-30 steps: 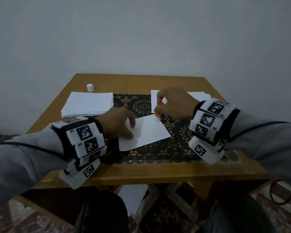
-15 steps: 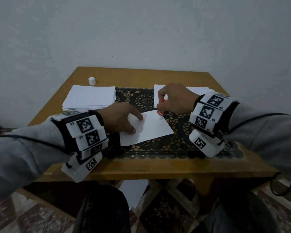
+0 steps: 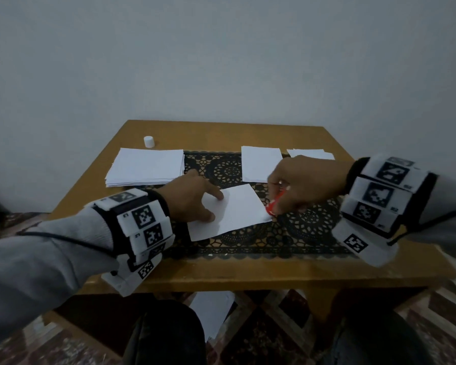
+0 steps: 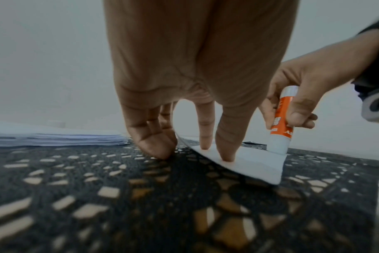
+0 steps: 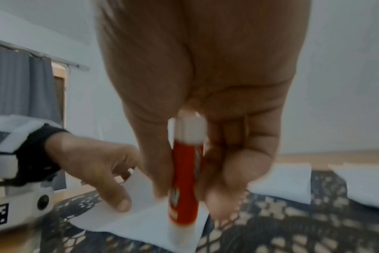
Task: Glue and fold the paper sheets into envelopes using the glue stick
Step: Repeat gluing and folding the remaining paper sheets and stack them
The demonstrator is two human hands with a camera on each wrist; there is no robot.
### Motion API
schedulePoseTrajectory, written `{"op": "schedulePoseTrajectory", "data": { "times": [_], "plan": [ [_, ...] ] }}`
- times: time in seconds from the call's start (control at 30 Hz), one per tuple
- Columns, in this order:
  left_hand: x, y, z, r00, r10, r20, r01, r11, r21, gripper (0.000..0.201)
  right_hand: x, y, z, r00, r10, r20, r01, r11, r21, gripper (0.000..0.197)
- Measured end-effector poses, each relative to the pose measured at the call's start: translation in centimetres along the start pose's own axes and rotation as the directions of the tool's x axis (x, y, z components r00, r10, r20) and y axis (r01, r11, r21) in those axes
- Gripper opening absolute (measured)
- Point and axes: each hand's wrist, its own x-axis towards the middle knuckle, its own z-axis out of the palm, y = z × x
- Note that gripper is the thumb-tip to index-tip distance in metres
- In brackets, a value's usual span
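Note:
A white paper sheet (image 3: 234, 212) lies on the dark lace runner (image 3: 300, 233) in the middle of the table. My left hand (image 3: 195, 204) presses its left part flat with straight fingertips (image 4: 227, 154). My right hand (image 3: 303, 185) grips an orange and white glue stick (image 3: 274, 204) upright, its tip on the sheet's right edge near the front corner. The left wrist view shows the glue stick (image 4: 280, 123) standing on the paper sheet (image 4: 255, 164). In the right wrist view, fingers wrap around the glue stick (image 5: 184, 179) above the paper sheet (image 5: 141, 220).
A stack of white sheets (image 3: 146, 167) sits at the back left, with the white glue cap (image 3: 149, 141) behind it. More white paper (image 3: 259, 164) lies at the back right, and another piece (image 3: 311, 154) beyond it. The wooden table (image 3: 221, 275) has its front edge near my knees.
My right hand has slid the glue stick from the sheet's far corner down along its right edge toward the front corner. The left hand stays pressing the sheet.

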Motion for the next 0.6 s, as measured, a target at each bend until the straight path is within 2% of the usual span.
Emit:
{"op": "schedulePoseTrajectory", "data": {
  "times": [0.1,0.13,0.2,0.3,0.4,0.5,0.6],
  "plan": [
    [-0.4,-0.1,0.1,0.999,-0.028,-0.039,0.032,0.995,0.097,0.052,-0.6,0.4,-1.0,0.996,0.033,0.086,-0.005,0.950,-0.311,0.020],
    [-0.4,0.0,0.1,0.998,-0.031,-0.051,0.037,0.992,0.120,0.052,-0.6,0.7,-1.4,0.996,0.041,0.075,-0.011,0.933,-0.360,0.016],
    [-0.4,0.2,0.1,0.998,-0.026,-0.053,0.033,0.990,0.136,0.051,-0.4,1.1,-2.3,0.999,0.050,-0.008,-0.050,0.937,-0.345,0.007],
    [-0.3,0.5,0.0,1.000,0.003,-0.027,0.000,0.991,0.135,0.051,1.5,1.9,-3.4,0.976,0.076,-0.205,-0.088,0.995,-0.050,0.013],
    [-0.2,0.6,0.1,0.999,0.050,-0.006,-0.049,0.993,0.109,0.054,4.5,2.3,-3.9,0.924,0.109,-0.367,-0.026,0.974,0.225,0.024],
    [-0.3,0.7,0.0,0.996,0.088,-0.006,-0.088,0.995,0.040,0.052,7.8,2.7,-4.0,0.846,0.204,-0.493,-0.019,0.935,0.353,0.029],
    [-0.2,0.6,-0.1,0.992,0.129,-0.009,-0.129,0.990,0.057,0.039,10.7,2.1,-3.7,0.799,0.285,-0.529,-0.014,0.889,0.458,0.025]
  ]
}}
